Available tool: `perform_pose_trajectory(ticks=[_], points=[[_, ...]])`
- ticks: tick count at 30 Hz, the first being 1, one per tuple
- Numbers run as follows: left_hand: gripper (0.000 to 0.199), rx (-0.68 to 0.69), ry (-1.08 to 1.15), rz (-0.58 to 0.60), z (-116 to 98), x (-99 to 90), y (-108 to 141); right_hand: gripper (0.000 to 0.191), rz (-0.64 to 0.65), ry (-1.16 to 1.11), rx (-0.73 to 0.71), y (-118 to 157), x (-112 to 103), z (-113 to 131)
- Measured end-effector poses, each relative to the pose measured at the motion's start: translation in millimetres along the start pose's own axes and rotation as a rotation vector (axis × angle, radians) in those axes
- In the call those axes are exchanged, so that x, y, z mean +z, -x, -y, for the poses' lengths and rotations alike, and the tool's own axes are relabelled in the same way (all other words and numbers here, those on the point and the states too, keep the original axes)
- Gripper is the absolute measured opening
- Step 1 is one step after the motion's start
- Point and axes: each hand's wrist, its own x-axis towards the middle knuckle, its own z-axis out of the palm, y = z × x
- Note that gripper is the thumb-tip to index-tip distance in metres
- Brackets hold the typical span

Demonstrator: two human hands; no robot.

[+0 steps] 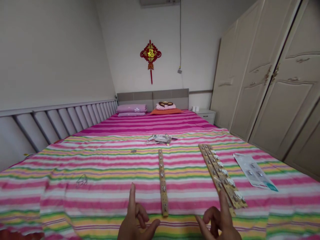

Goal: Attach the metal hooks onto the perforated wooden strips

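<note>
My left hand (137, 216) is raised at the bottom centre, its index finger pointing up and thumb held out. The other fingers are curled, with nothing in them. My right hand (218, 218) makes a similar shape to the right, also holding nothing. Between and beyond the hands, a narrow wooden-looking strip (163, 196) with small metal fittings lies on the striped bedspread (105, 200). Two more such strips (222, 173) lie side by side behind my right hand, one bearing white round pieces. Whether my right fingertip touches them I cannot tell.
A clear package (255, 171) with metal pieces lies at the right. Farther back rests a pile of packaging (161, 139). At the left are a thin clear loop (82, 180) and a small grey piece (133, 151). A rail (57, 116) and a wardrobe (275, 86) flank the bed.
</note>
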Motion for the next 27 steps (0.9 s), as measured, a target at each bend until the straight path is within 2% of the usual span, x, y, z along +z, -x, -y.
perform_pose_trajectory(ticks=[7, 12, 16, 18, 20, 22, 24, 27], points=[[0.102, -0.162, -0.153, 0.138, 33, 8.8, 2, 0.082, 0.177, 0.079, 0.152, 12, 12, -38], [0.101, -0.221, -0.16, 0.198, 38, 11.3, 1, 0.087, 0.199, 0.031, 0.253, 15, 15, -54], [0.099, -0.241, -0.151, 0.213, 43, 18.0, 2, 0.09, 0.24, -0.014, 0.298, 22, 26, -69], [0.093, -0.229, -0.111, 0.191, 49, 26.7, 4, 0.086, 0.27, -0.108, 0.33, 27, 37, -77], [0.082, -0.223, -0.037, 0.161, 55, 38.7, 7, 0.069, 0.317, -0.264, 0.399, 32, 50, -84], [0.069, -0.226, 0.019, 0.133, 58, 51.8, 10, 0.05, 0.418, -0.424, 0.516, 32, 63, -87], [0.056, -0.191, 0.006, 0.129, 57, 63.7, 9, 0.049, 0.511, -0.544, 0.644, 28, 77, -86], [0.037, -0.098, -0.095, 0.165, 51, 76.3, 3, 0.052, 0.513, -0.679, 0.798, 18, 95, -76]])
